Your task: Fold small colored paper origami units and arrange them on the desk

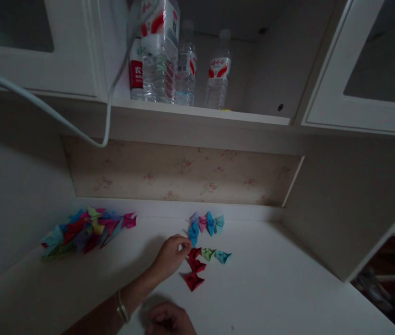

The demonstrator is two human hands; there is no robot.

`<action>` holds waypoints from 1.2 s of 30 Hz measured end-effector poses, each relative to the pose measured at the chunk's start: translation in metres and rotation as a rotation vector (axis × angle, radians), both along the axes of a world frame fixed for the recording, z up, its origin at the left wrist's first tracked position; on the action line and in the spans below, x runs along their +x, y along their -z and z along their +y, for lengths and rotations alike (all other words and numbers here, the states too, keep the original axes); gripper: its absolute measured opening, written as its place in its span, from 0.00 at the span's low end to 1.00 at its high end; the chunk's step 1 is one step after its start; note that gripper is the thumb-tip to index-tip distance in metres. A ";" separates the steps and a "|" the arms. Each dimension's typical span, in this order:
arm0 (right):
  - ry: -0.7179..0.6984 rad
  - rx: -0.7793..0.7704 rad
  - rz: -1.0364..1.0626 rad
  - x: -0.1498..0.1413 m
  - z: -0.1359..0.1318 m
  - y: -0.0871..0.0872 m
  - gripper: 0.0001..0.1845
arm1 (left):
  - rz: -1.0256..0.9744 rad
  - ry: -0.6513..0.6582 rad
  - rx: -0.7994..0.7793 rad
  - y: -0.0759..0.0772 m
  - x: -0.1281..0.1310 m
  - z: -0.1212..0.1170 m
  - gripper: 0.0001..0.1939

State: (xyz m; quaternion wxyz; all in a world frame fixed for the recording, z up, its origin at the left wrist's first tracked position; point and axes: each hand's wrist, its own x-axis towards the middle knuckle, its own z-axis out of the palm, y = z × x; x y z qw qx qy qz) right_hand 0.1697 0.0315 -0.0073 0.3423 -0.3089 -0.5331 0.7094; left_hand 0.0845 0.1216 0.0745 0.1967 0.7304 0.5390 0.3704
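My left hand (174, 253), with bracelets at the wrist, reaches over the white surface. Its thumb and finger are pinched together at the lower end of a blue folded paper piece (193, 231). Just below the fingertips, red folded paper pieces (196, 266) run downward, with a green piece (207, 253) and a light-blue piece (222, 257) to their right. Above, a row of purple, pink and blue folded pieces (210, 223) continues from the blue one. Low in the view, my right hand (168, 318) is curled closed; whatever its fingers hold is hidden.
A pile of colourful folded paper pieces (88, 230) lies at the left on the white surface (260, 284). Overhead, plastic bottles (218, 72) stand in an open cabinet (253, 117). A white cable (54, 111) hangs at upper left. Side panels (354, 204) flank the space.
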 end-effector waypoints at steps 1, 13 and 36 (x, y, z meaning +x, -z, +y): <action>-0.003 -0.031 0.017 -0.001 -0.001 0.001 0.25 | -0.140 -0.031 -0.065 0.008 -0.015 -0.021 0.12; 0.198 -0.096 0.060 0.003 -0.020 -0.007 0.18 | -0.739 -0.292 -0.370 0.054 -0.102 -0.148 0.12; 0.268 -0.049 -0.004 0.000 -0.029 -0.011 0.19 | -0.791 -0.199 -0.357 0.066 -0.099 -0.144 0.12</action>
